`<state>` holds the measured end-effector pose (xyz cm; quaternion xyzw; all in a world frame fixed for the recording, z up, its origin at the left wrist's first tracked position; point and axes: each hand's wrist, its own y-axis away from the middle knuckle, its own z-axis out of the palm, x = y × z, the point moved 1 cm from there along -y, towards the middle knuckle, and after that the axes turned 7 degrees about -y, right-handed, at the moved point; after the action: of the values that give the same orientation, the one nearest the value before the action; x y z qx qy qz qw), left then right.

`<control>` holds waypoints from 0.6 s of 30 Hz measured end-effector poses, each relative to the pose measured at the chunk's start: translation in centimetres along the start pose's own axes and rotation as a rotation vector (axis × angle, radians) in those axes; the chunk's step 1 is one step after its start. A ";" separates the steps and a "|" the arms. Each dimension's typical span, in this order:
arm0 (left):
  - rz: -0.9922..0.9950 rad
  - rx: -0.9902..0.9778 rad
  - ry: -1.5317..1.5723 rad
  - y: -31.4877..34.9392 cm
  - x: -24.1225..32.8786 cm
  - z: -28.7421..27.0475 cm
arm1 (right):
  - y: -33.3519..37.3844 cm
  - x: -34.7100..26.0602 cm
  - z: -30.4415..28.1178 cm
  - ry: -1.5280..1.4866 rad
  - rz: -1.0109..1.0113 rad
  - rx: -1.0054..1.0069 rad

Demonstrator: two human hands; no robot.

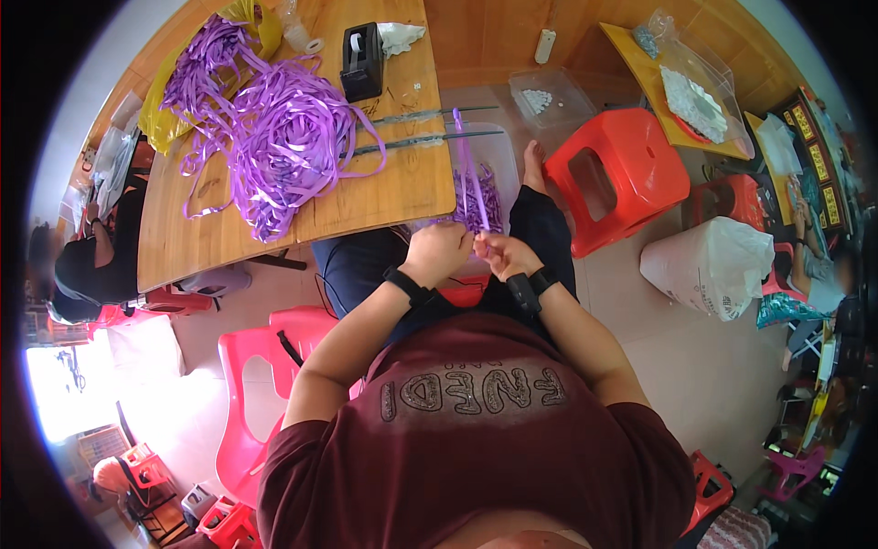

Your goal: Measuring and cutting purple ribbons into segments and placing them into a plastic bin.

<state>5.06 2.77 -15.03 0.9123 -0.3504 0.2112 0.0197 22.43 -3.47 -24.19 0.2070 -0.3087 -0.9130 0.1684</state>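
Note:
A purple ribbon (pixel 478 199) hangs in a loop over the ends of the thin rods and runs down toward me. My right hand (pixel 510 257) pinches its near end between thumb and fingers. Beside it, almost touching, my left hand (pixel 438 253) is closed with its back up; whatever its fingers hold is hidden. Below the ribbon, a clear plastic bin (pixel 505 151) holds many small purple ribbon pieces (pixel 492 194). Two dark rods (pixel 421 143), taped to the wooden table (pixel 315 215), stick out past its right edge.
On the table lie a big purple ribbon heap (pixel 288 137), a yellow bag (pixel 160 114) and a black tape dispenser (pixel 362 64). Red stools (pixel 631 169) and a white sack (pixel 700 265) stand right; a pink chair (pixel 240 403) stands behind left. Other people sit at both sides.

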 end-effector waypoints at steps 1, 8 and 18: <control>0.040 -0.001 -0.059 0.8 0.3 -0.8 | 0.0 -0.3 0.1 -0.004 0.002 0.000; -0.030 -0.033 0.292 1.7 1.0 -3.5 | 0.0 -0.8 0.8 1.054 0.025 0.056; -0.066 -0.331 0.588 1.2 -2.1 2.8 | 1.6 -0.7 0.9 1.020 0.183 -0.036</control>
<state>3.91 2.62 -18.50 0.8076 -0.3294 0.4050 0.2744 22.82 -3.89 -22.34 0.5949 -0.1885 -0.6827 0.3801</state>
